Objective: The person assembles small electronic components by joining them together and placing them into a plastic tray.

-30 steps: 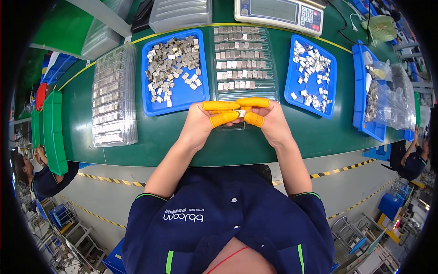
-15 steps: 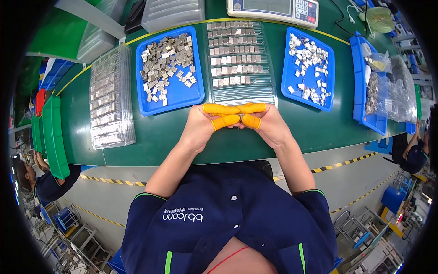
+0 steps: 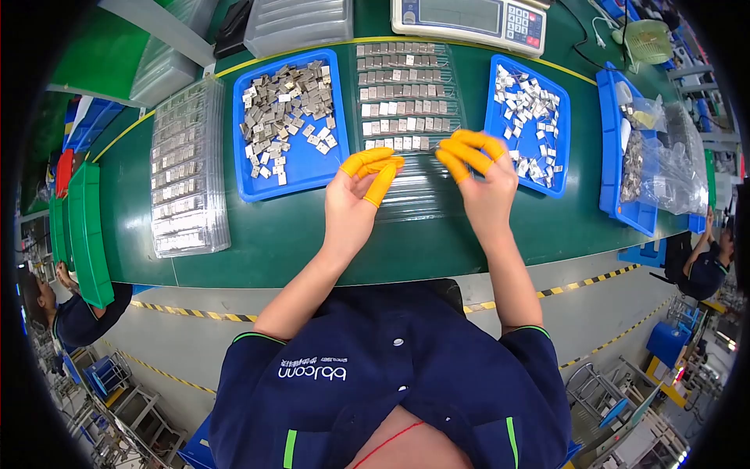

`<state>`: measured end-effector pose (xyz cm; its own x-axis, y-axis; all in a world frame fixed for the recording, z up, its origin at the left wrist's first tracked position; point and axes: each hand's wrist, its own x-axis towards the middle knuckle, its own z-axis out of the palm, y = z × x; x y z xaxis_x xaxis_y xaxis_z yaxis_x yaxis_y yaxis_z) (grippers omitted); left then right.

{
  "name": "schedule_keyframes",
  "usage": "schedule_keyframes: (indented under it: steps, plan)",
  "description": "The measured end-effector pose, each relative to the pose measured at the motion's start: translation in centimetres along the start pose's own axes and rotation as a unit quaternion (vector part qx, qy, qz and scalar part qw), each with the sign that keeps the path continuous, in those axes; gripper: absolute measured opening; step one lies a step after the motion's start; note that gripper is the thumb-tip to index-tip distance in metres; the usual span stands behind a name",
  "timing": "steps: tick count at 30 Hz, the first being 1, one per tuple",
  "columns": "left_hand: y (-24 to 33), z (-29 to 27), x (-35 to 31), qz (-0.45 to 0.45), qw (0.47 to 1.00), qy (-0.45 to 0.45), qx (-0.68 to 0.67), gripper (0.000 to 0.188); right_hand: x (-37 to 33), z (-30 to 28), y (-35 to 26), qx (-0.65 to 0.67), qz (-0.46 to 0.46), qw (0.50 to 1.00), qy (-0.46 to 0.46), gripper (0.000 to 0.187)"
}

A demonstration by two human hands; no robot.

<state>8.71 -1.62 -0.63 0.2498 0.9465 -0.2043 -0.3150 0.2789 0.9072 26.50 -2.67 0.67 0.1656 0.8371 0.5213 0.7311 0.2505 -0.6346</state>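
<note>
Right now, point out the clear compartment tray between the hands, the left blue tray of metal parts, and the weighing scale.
clear compartment tray (image 3: 406,102), head view, on a filled middle row.
left blue tray (image 3: 301,173), head view, on its bare floor near the front.
weighing scale (image 3: 461,16), head view, on its platform.

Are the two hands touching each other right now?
Apart. The head view shows the left hand and right hand separated, with the clear plastic tray visible in the gap between their orange fingertips.
</note>
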Motion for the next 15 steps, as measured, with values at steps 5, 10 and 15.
schedule_keyframes:
  steps: [5, 10, 15]
  plan:
    - [-0.2, 0.9, 0.0, 0.281, 0.787, -0.006, 0.549, 0.032, 1.2, 0.7, 2.4, -0.172, -0.146, 0.974, -0.033, 0.017]
    - [-1.2, 1.8, 0.4, 0.277, 0.696, -0.048, 0.661, 0.040, 0.5, 1.5, 2.7, -0.149, -0.115, 0.981, -0.054, 0.016]
    - [-2.4, 2.0, 0.5, 0.281, 0.698, -0.052, 0.657, 0.045, 0.3, 1.4, 3.1, -0.121, -0.109, 0.982, -0.096, 0.016]
